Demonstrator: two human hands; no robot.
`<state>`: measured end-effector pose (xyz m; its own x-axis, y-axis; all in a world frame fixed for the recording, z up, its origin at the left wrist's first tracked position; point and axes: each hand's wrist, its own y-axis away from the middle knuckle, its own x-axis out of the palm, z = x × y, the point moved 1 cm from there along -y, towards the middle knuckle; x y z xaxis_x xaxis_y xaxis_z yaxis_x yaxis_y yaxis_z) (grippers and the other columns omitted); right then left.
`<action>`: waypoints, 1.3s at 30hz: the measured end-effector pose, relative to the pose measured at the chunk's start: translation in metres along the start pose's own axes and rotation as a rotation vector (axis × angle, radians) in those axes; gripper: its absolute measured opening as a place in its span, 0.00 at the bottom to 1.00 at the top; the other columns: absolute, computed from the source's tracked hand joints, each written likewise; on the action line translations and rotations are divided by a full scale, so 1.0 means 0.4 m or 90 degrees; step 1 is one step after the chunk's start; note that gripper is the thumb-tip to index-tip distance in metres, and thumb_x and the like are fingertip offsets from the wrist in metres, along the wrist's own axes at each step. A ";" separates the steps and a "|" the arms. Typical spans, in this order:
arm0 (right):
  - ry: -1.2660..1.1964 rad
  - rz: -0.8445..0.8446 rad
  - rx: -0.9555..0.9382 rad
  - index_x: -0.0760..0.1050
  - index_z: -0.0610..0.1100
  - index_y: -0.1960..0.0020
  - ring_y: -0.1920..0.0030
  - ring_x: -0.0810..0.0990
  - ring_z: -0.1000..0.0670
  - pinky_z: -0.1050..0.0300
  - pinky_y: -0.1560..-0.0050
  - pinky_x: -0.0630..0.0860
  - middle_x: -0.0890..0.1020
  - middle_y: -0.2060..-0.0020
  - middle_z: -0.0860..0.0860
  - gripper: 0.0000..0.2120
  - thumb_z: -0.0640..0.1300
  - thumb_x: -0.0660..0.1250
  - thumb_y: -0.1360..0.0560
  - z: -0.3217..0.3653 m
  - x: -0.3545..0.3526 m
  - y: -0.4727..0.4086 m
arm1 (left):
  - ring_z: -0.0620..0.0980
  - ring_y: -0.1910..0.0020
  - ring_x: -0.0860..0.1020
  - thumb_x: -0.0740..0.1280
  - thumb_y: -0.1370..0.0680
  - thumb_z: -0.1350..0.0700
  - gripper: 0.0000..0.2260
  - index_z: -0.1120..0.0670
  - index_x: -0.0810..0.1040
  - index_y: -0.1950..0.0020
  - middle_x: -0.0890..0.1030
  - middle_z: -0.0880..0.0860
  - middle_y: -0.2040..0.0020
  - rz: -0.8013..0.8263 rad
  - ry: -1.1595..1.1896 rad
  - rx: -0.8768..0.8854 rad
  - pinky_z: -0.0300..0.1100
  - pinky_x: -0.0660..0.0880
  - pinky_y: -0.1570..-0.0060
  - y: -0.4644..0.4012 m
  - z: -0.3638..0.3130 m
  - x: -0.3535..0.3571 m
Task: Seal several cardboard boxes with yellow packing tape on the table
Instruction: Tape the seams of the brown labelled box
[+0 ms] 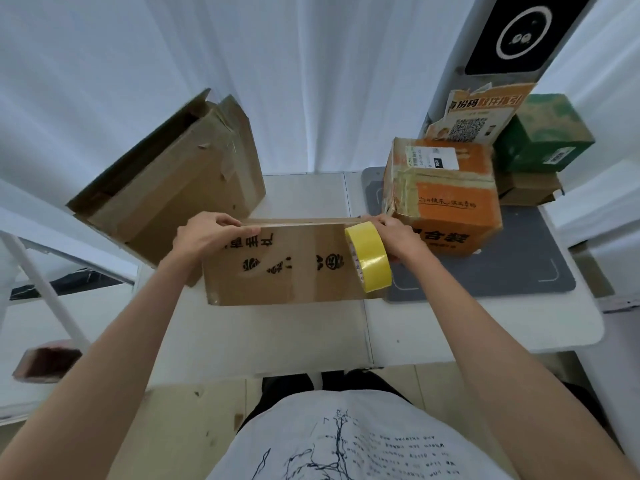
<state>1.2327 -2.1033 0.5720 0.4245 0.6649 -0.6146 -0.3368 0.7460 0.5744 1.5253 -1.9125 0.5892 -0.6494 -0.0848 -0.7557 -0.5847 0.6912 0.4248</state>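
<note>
A brown cardboard box (287, 271) with black printed characters stands on the white table (277, 341) in front of me. My left hand (207, 233) presses on its top left edge, fingers laid over the top. My right hand (398, 237) is at the top right corner and holds the yellow tape roll (370, 256), which hangs against the box's right end. A strip of tape runs along the top edge between my hands.
A large open brown box (173, 188) leans at the back left. An orange box (446, 195) sits on a grey mat (502, 271) at the right, with a green box (543, 136) and a printed sign (478, 112) behind it. White curtains hang behind the table.
</note>
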 end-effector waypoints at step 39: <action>-0.467 -0.143 -0.219 0.79 0.51 0.44 0.50 0.83 0.52 0.59 0.53 0.74 0.85 0.52 0.50 0.10 0.56 0.65 0.19 0.162 0.052 -0.025 | 0.68 0.24 0.52 0.78 0.44 0.31 0.68 0.42 0.33 0.20 0.45 0.59 0.20 0.047 -0.586 0.326 0.72 0.53 0.28 -0.180 -0.290 0.147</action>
<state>1.2995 -2.0992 0.5886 0.9106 0.3957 -0.1193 -0.3663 0.9064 0.2102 1.4727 -2.0507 0.5720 0.0702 0.3990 -0.9143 -0.1445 0.9109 0.3865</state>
